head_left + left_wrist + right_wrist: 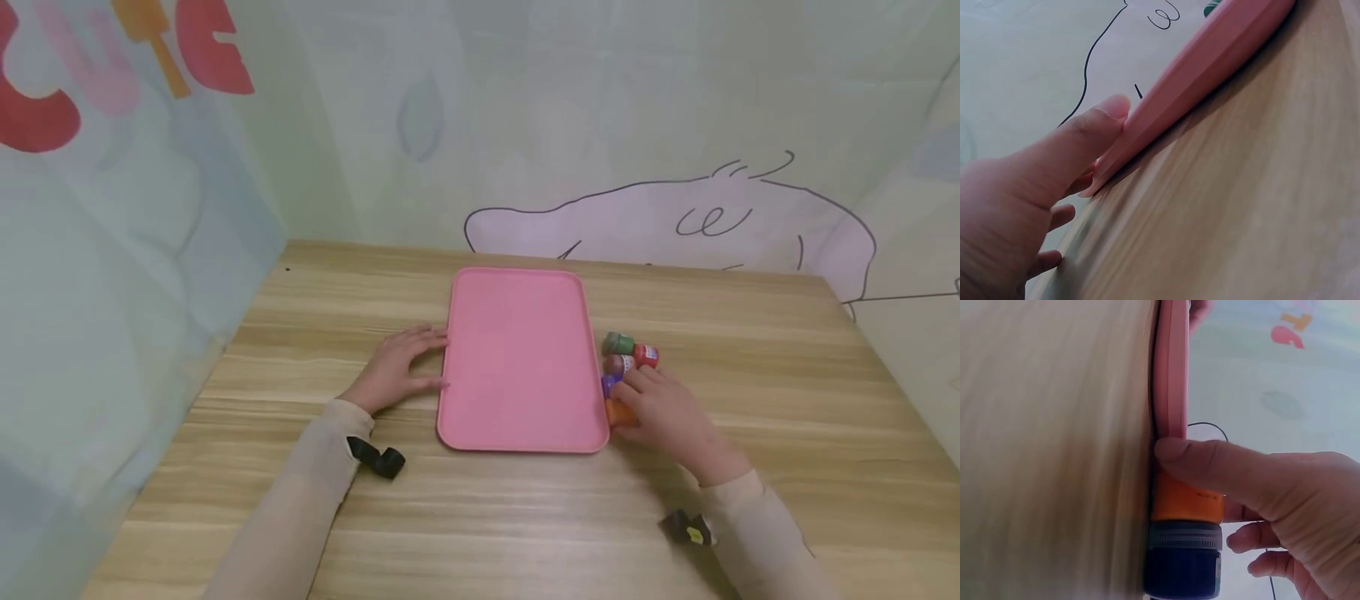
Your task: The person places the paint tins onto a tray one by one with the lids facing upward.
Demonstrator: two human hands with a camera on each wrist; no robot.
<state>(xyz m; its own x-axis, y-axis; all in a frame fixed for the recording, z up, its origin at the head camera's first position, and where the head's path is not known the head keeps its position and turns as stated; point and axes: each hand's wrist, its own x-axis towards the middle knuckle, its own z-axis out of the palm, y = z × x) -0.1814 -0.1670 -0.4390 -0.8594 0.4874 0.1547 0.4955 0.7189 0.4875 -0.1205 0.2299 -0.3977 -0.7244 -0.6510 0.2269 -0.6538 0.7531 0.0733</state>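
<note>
A pink tray (517,358) lies flat on the wooden table. At its left rim is my left hand (397,367), fingers spread and fairly straight; in the left wrist view the thumb (1110,112) touches the tray's side wall. Beside the tray's right edge, my right hand (671,417) pinches an orange paint jar (1188,503) between thumb and fingers, close against the tray. Just beyond it sits a dark blue paint jar (1184,569), partly covered by the fingers in the head view. Green (618,342), red (647,356) and brownish-red (617,364) jars cluster farther back.
The wooden table (750,333) reaches back to a wall sheet (600,100) printed with cartoon shapes and letters. Black straps with small dark pieces (386,462) are at both wrists.
</note>
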